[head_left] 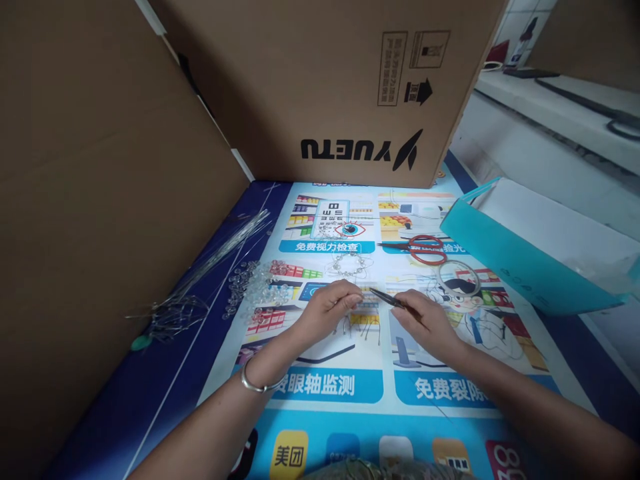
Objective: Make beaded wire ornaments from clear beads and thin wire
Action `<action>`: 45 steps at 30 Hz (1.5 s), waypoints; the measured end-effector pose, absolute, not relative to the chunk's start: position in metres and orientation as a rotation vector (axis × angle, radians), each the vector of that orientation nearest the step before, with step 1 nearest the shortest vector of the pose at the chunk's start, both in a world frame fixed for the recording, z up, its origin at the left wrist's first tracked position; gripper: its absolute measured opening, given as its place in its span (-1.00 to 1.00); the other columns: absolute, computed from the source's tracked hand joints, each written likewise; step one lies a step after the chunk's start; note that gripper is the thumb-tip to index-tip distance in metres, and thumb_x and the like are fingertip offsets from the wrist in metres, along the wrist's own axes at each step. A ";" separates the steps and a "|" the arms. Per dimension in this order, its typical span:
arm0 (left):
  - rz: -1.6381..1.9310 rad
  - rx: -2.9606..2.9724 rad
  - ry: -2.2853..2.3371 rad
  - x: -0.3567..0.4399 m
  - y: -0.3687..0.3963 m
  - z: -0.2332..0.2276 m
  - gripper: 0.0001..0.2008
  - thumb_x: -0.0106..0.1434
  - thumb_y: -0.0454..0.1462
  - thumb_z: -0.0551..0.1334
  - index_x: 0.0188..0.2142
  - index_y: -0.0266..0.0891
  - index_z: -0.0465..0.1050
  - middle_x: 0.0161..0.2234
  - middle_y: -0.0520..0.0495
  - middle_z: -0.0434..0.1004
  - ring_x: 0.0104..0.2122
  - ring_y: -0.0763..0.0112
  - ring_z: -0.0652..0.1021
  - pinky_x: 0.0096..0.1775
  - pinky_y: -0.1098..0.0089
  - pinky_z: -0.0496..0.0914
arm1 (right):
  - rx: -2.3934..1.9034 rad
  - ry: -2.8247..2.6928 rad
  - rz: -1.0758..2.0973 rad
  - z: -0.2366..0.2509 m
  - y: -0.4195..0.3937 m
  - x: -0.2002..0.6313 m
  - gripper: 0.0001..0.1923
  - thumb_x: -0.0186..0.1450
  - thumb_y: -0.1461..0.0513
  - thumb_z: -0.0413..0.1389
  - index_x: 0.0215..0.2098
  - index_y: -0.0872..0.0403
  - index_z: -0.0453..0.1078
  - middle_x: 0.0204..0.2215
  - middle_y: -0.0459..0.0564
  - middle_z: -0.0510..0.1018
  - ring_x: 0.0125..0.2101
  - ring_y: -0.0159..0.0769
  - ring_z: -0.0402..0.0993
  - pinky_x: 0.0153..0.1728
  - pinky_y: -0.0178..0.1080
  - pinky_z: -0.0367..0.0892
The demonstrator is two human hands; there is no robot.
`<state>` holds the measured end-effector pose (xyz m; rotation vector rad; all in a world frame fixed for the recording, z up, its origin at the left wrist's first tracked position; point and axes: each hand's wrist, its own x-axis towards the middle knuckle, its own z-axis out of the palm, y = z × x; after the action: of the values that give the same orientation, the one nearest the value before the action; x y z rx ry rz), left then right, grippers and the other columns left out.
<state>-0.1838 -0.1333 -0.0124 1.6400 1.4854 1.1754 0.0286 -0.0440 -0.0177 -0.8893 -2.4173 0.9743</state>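
Observation:
My right hand (425, 323) is wrapped round dark pliers (386, 298) with a narrow nose that points left. Just left of the pliers' tip, the fingers of my left hand (333, 307) are pinched together; what they hold is too small to make out. Several thin wire pieces (376, 328) lie on the printed sheet below my fingertips. A ring of clear beads on wire (349, 265) rests just beyond my left hand. To the left of that hand spreads a pile of clear beads (257, 288).
A bundle of long wires (220, 252) lies at the left by a cardboard panel (100, 167). Red-handled scissors (425, 250) and a roll of clear tape (459, 278) sit at the right, near an open turquoise box (520, 260). Another cardboard panel (280, 87) stands behind.

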 end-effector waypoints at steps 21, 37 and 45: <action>1.161 1.127 1.323 -0.149 -0.142 -0.006 -0.84 0.21 -0.21 0.11 -0.39 -0.28 0.30 -0.52 0.03 0.41 -0.56 0.53 0.42 -0.45 0.47 0.33 | -0.892 -2.129 1.569 -0.008 -0.063 0.013 -0.80 0.17 0.11 0.05 -0.45 0.10 0.28 -0.58 -0.20 0.23 -0.54 -0.47 0.12 -0.52 -0.40 0.07; 1.148 0.930 1.310 -0.130 -0.146 -0.015 -0.77 0.22 -0.13 0.08 -0.43 -0.25 0.22 -0.55 0.04 0.45 -0.60 0.54 0.45 -0.51 0.50 0.32 | -1.006 -2.006 1.430 -0.019 -0.073 0.010 -0.90 0.18 0.19 0.01 -0.39 0.07 0.26 -0.53 -0.17 0.30 -0.48 -0.43 0.22 -0.44 -0.37 0.17; 1.190 0.936 1.337 -0.125 -0.148 -0.020 -0.77 0.23 -0.13 0.07 -0.41 -0.25 0.24 -0.56 0.05 0.44 -0.62 0.55 0.43 -0.50 0.49 0.32 | -0.987 -2.064 1.426 -0.021 -0.072 0.012 -0.89 0.20 0.18 -0.03 -0.39 0.07 0.24 -0.55 -0.17 0.28 -0.49 -0.43 0.20 -0.46 -0.37 0.16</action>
<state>-0.1246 -0.1476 -0.0195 0.9364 1.3374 1.1900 0.0122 -0.0721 -0.0207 -0.9873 -2.0641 1.4261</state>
